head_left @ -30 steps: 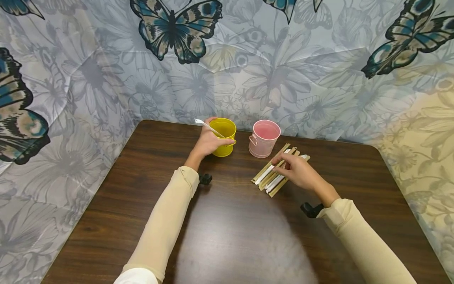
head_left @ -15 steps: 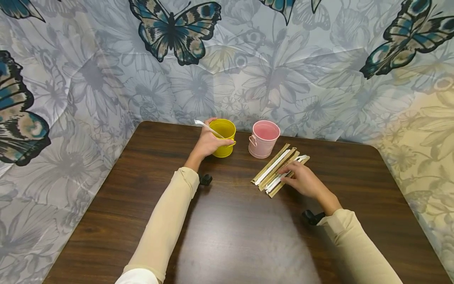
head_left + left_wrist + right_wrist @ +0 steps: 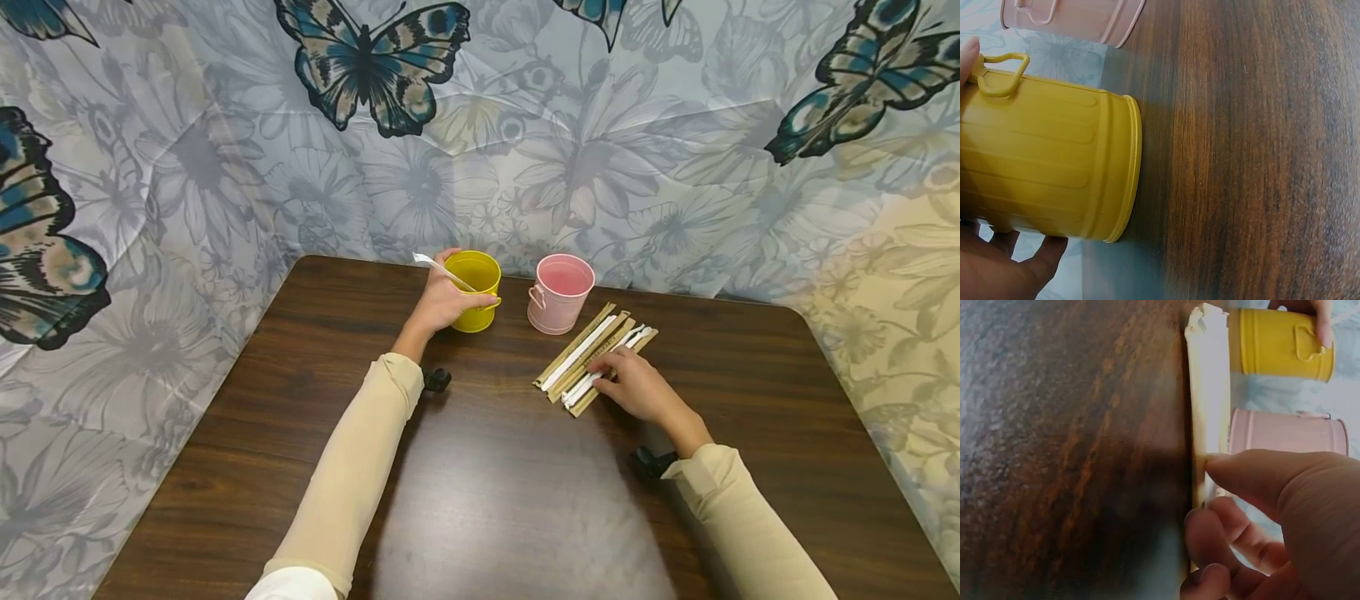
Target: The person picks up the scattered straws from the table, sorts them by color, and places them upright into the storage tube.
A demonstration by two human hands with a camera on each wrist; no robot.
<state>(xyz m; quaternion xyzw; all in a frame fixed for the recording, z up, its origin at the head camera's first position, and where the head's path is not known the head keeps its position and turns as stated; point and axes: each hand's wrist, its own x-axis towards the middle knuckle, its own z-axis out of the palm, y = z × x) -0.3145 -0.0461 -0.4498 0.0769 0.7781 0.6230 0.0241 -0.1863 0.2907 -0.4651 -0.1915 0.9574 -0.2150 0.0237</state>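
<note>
My left hand (image 3: 441, 298) grips a small yellow metal bucket (image 3: 474, 320) with its thumb at the wire handle (image 3: 1007, 94). Out over the bucket's rim leans a white paper-wrapped straw (image 3: 429, 261). To the right is a row of white and brown paper-wrapped sticks (image 3: 572, 357), laid side by side and slanting. My right hand (image 3: 639, 385) is at the near right side of that row, where thumb and fingers pinch a white paper-wrapped straw (image 3: 1213, 381). Its far part is partly hidden by my fingers in the head view.
A pink bucket (image 3: 558, 310) with a small handle stands between the yellow bucket and the row. Behind the dark wooden table (image 3: 495, 500) hangs a butterfly-print cloth (image 3: 420, 183), close to the table's back edge. Black straps with small cameras sit on both wrists.
My right hand has moved slightly back and right from above the middle of the row, down to the white straw near its right side. My left hand keeps its place on the yellow bucket.
</note>
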